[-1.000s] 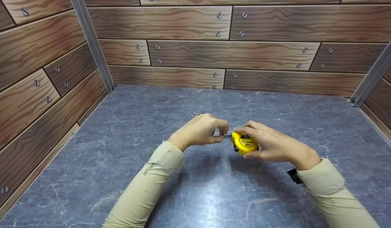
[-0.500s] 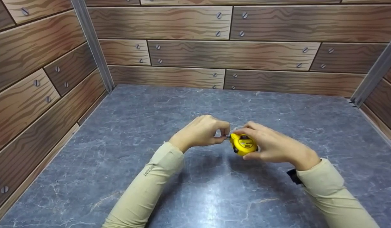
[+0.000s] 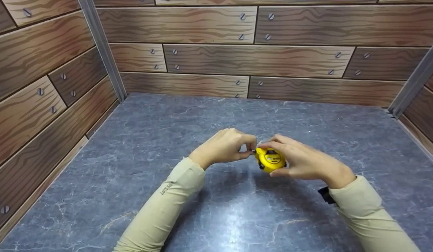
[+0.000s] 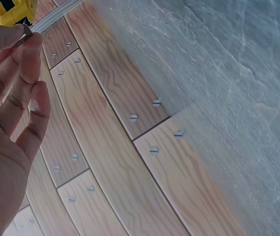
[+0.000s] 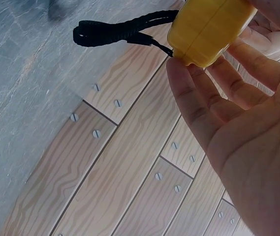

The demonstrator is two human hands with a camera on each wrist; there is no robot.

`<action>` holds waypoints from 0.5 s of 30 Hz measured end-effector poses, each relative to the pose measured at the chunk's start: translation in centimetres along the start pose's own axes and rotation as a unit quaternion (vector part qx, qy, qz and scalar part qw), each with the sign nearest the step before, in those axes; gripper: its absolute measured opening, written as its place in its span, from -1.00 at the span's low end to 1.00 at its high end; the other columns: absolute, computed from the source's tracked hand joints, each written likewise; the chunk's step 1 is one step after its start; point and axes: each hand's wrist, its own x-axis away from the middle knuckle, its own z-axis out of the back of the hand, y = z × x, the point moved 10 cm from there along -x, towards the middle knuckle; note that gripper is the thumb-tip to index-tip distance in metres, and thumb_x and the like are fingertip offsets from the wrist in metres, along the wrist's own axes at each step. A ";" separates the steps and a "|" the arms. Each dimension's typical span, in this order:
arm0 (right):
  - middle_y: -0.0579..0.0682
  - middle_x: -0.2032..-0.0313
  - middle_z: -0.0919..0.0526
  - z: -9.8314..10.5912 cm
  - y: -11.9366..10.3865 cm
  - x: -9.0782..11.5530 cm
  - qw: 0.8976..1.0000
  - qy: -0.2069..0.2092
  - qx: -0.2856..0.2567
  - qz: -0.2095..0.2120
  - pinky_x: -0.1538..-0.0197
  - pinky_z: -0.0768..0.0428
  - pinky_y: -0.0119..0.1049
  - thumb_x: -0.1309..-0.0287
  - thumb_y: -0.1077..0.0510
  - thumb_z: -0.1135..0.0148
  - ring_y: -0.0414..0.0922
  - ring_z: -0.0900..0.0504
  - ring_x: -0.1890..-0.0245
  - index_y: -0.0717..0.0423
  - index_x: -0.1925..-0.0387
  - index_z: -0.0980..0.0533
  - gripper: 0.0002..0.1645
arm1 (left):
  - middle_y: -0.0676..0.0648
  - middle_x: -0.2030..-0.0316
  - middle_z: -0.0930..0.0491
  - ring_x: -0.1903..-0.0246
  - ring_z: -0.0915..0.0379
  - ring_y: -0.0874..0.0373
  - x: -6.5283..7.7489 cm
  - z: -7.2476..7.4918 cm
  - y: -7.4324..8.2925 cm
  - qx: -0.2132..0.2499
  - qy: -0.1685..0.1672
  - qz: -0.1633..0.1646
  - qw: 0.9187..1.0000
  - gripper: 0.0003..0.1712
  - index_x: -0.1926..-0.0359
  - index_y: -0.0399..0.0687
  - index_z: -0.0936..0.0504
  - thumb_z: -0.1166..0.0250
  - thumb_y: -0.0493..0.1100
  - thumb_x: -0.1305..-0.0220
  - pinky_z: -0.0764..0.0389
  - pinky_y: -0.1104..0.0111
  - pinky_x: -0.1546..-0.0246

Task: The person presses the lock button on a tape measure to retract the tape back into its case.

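A yellow tape measure with black parts is held above the table by my right hand, thumb on the near side and fingers over the far side. My left hand pinches the metal end hook of the tape between thumb and forefinger, close against the case mouth. In the left wrist view the other fingers of the left hand are loosely bent. From the case in the right wrist view a black wrist strap hangs off, with the right hand's fingers along the underside.
A grey-blue marbled tabletop lies beneath both hands. Wood-patterned panels with printed screws close it in at the back and sides. Grey metal posts stand in the back corners.
My left hand has moved slightly right and nearer, toward the tape measure, and the short stretch of blade between hook and case has shrunk. The right hand has stayed almost still.
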 end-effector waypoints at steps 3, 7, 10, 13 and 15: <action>0.04 -0.19 -0.60 -0.1 -0.1 -0.1 1.000 0.000 0.001 0.002 -0.28 -0.66 0.03 -0.08 0.10 -0.65 -0.08 -0.63 -0.14 0.13 -0.44 -0.49 -0.10 | 0.05 0.26 -0.83 0.40 -0.66 0.15 0.0 0.0 0.0 0.000 0.003 -0.002 1.000 -0.94 0.23 -0.04 -0.69 -0.43 -0.20 -0.40 -0.69 0.29 0.30; 0.04 -0.20 -0.60 -0.1 0.1 -0.1 1.000 -0.001 0.004 -0.002 -0.27 -0.67 0.03 -0.11 0.09 -0.64 -0.07 -0.62 -0.13 0.13 -0.44 -0.49 -0.11 | 0.05 0.31 -0.80 0.48 -0.54 0.18 0.2 0.2 -0.1 -0.005 0.014 -0.002 1.000 -0.95 0.20 -0.02 -0.67 -0.38 -0.26 -0.41 -0.62 0.32 0.36; 0.03 -0.19 -0.60 -0.1 0.6 0.1 1.000 -0.004 0.009 -0.009 -0.26 -0.67 0.05 -0.13 0.09 -0.63 -0.07 -0.61 -0.13 0.11 -0.45 -0.48 -0.13 | 0.05 0.34 -0.76 0.48 -0.52 0.19 0.4 0.3 -0.3 -0.008 0.018 0.003 1.000 -0.92 0.20 -0.01 -0.66 -0.36 -0.29 -0.41 -0.61 0.33 0.37; 0.03 -0.18 -0.60 -0.2 1.1 0.4 1.000 -0.005 0.010 -0.018 -0.24 -0.66 0.05 -0.15 0.09 -0.62 -0.08 -0.61 -0.11 0.09 -0.45 -0.49 -0.14 | 0.05 0.33 -0.77 0.45 -0.58 0.17 0.5 0.3 -0.5 -0.006 0.014 0.008 1.000 -0.93 0.22 -0.01 -0.64 -0.36 -0.27 -0.42 -0.63 0.32 0.35; 0.03 -0.17 -0.60 -0.2 1.4 0.4 1.000 -0.005 0.008 -0.024 -0.23 -0.67 0.05 -0.15 0.08 -0.62 -0.09 -0.61 -0.09 0.08 -0.45 -0.50 -0.15 | 0.05 0.29 -0.80 0.42 -0.62 0.16 0.6 0.1 -0.6 -0.006 0.009 0.011 1.000 -0.93 0.22 -0.02 -0.64 -0.36 -0.26 -0.42 -0.65 0.30 0.34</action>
